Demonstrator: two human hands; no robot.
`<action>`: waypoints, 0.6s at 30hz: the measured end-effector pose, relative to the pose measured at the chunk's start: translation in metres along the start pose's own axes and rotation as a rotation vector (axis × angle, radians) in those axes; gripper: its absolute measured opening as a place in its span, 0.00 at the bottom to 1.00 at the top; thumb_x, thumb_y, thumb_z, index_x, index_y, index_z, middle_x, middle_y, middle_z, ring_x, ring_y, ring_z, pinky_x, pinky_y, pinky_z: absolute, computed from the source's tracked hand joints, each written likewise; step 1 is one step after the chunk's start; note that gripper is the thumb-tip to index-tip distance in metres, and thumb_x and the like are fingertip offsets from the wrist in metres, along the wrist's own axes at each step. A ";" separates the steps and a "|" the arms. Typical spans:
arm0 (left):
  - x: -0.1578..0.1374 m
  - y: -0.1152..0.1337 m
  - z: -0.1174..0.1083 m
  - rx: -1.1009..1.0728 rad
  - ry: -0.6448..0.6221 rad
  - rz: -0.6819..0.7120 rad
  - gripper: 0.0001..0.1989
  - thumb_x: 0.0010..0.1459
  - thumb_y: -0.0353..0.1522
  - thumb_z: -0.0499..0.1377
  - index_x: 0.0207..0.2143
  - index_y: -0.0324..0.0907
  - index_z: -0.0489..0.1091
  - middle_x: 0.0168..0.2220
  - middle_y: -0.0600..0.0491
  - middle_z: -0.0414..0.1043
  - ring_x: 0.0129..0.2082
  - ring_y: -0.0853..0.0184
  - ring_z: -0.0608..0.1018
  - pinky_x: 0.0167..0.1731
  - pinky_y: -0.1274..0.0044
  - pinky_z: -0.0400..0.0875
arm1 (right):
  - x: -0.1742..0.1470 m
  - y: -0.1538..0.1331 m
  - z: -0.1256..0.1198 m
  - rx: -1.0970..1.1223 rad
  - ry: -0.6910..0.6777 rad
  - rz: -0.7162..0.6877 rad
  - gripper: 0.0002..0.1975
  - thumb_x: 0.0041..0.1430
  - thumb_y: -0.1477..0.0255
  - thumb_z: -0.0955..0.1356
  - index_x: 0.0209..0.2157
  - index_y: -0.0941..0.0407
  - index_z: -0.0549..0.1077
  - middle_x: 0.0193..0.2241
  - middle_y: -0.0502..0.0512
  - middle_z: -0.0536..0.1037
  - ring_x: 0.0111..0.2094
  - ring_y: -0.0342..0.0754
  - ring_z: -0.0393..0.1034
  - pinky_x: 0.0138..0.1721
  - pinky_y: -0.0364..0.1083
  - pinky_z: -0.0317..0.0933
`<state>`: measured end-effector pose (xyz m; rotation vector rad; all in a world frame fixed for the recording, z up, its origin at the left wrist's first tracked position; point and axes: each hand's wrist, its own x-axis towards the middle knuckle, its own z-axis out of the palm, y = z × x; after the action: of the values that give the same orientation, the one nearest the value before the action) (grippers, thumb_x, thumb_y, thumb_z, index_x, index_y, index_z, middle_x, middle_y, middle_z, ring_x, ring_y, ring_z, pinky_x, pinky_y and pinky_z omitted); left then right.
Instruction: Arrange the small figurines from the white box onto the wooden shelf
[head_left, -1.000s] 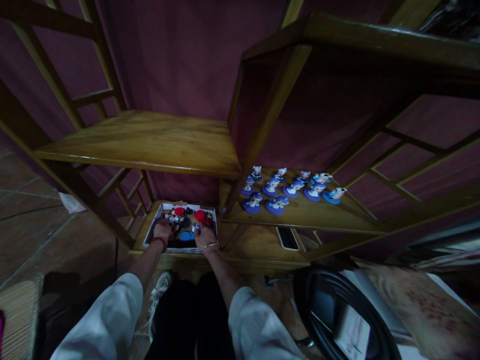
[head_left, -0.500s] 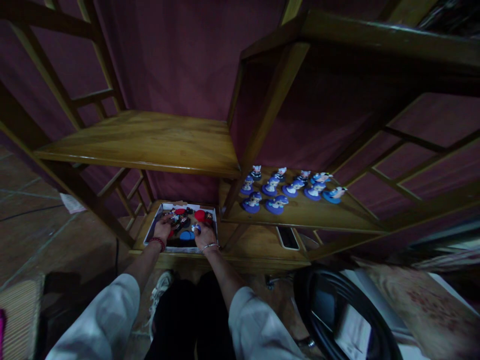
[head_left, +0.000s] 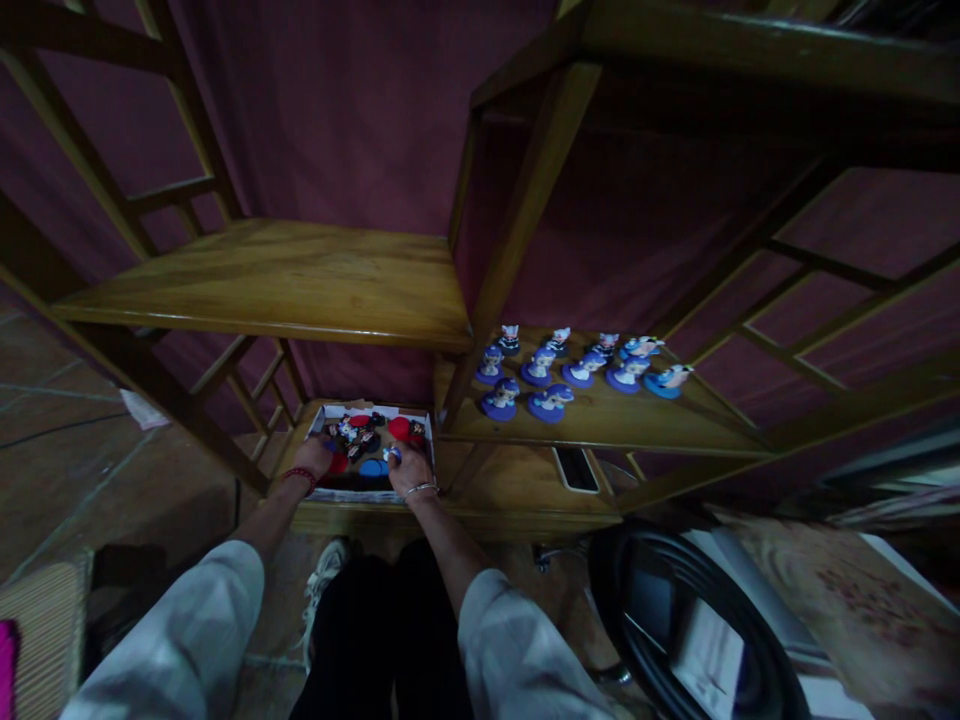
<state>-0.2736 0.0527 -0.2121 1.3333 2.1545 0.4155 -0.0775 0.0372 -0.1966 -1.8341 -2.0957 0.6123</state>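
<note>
A shallow white-edged box (head_left: 352,495) on the low shelf holds several small figurines (head_left: 358,432) and loose coloured discs. At its left side is my left hand (head_left: 316,457), fingers closed on a small purple piece (head_left: 330,445), whose exact shape is hard to make out. A red disc (head_left: 337,463) lies close to those fingertips. My right hand (head_left: 411,468) pinches a small white-and-blue figurine (head_left: 391,454) over the box's right half. Below it lies a blue disc (head_left: 373,468), and a round red piece (head_left: 399,429) sits behind.
Several figurines on purple bases (head_left: 551,402) stand in rows on the right shelf (head_left: 675,430). An upper wooden shelf (head_left: 300,280) overhangs the box. A phone-like object (head_left: 576,470) lies on the lower board. A black round-rimmed stool or container (head_left: 615,560) stands at front right.
My left hand has drawn left and back from the middle figurines to the box's left side, where a purple piece now shows at its fingers. My right hand stays nearly still with the figurine.
</note>
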 end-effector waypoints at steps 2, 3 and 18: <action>0.000 -0.002 0.005 0.061 -0.009 0.024 0.14 0.46 0.33 0.57 0.36 0.36 0.67 0.38 0.40 0.71 0.39 0.57 0.73 0.35 0.72 0.65 | -0.001 0.000 -0.001 0.007 -0.002 0.007 0.14 0.55 0.70 0.58 0.42 0.53 0.68 0.40 0.54 0.72 0.41 0.46 0.65 0.40 0.41 0.56; 0.000 -0.003 0.007 0.091 -0.013 0.040 0.15 0.46 0.34 0.57 0.37 0.35 0.67 0.38 0.39 0.71 0.39 0.56 0.73 0.35 0.72 0.65 | -0.001 -0.001 -0.001 0.009 -0.003 0.011 0.14 0.55 0.70 0.58 0.42 0.53 0.68 0.40 0.54 0.72 0.41 0.46 0.65 0.40 0.41 0.56; 0.007 -0.006 0.027 0.341 -0.038 0.104 0.22 0.48 0.32 0.53 0.47 0.32 0.59 0.47 0.30 0.61 0.42 0.50 0.71 0.39 0.64 0.63 | -0.002 -0.002 -0.002 -0.014 -0.014 0.038 0.14 0.55 0.69 0.58 0.41 0.54 0.69 0.39 0.56 0.73 0.40 0.47 0.65 0.39 0.42 0.57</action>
<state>-0.2634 0.0552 -0.2386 1.6283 2.1984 0.0597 -0.0777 0.0357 -0.1939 -1.8868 -2.0840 0.6227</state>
